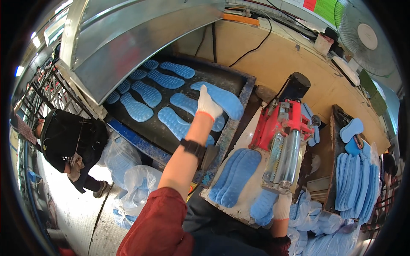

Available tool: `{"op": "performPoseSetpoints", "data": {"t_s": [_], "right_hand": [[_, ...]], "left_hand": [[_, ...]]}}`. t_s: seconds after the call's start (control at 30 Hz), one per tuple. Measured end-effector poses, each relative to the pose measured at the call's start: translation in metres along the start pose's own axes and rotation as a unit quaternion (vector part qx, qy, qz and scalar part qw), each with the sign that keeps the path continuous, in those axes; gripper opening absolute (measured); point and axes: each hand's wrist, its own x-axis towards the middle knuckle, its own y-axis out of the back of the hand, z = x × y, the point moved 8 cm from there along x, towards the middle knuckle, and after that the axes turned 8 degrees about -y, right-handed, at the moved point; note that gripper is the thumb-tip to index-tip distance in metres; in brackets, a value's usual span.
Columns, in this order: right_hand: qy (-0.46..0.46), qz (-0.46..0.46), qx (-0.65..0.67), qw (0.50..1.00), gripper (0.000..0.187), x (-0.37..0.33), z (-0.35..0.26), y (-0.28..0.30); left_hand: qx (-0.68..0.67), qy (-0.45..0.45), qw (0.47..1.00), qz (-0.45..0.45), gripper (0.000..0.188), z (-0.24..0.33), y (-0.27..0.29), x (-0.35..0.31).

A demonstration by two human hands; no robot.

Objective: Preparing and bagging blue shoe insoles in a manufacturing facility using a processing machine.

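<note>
My left hand (208, 103), in a white knit glove, grips a blue shoe insole (227, 99) by its side, the thumb lying on top. The insole is over the right end of a dark conveyor belt (162, 128), above other blue dimpled insoles (136, 106) lying flat there. My right hand (282, 208), also gloved, is low at the front of a red roller machine (288, 123) with a metal roller, beside a small stack of insoles (263, 207). Its fingers are hidden by the machine. Several overlapping insoles (239, 175) lie left of the machine on a pale worktop.
A metal hood (141, 38) covers the belt's far left. Stacked insoles (356, 183) fill a board at right, above plastic bags (316, 222). More clear bags (136, 183) stand left of the belt. A person in black (70, 141) bends at left. A fan (365, 36) stands far right.
</note>
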Motion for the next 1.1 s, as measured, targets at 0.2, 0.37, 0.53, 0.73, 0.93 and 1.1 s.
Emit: {"op": "performPoseSetpoints", "data": {"t_s": [0.2, 0.37, 0.53, 0.73, 0.93, 1.1], "right_hand": [[0.038, 0.046, -0.021, 0.998, 0.037, -0.018, -0.053, 0.017], [0.151, 0.197, -0.292, 0.924, 0.036, -0.015, -0.116, 0.031], [0.376, 0.205, -0.505, 0.750, 0.047, -0.012, -0.171, -0.006], [0.430, 0.130, -0.457, 0.768, 0.048, -0.017, -0.177, -0.031], [0.318, 0.197, -0.241, 0.896, 0.029, -0.026, -0.130, 0.012], [0.245, 0.200, -0.274, 0.908, 0.023, -0.013, -0.066, 0.031]], "left_hand": [[-0.170, 0.089, 0.978, 0.082, 0.063, -0.028, 0.008, 0.067], [0.381, 0.027, 0.923, 0.045, 0.079, 0.015, 0.008, 0.056], [0.445, -0.075, 0.892, 0.022, 0.081, 0.027, -0.054, -0.037], [0.312, -0.147, 0.906, -0.247, 0.061, -0.017, -0.148, -0.153], [0.350, -0.170, 0.857, -0.337, 0.056, -0.061, -0.165, -0.203], [0.393, -0.182, 0.835, -0.339, 0.055, -0.072, -0.134, -0.209]]}}
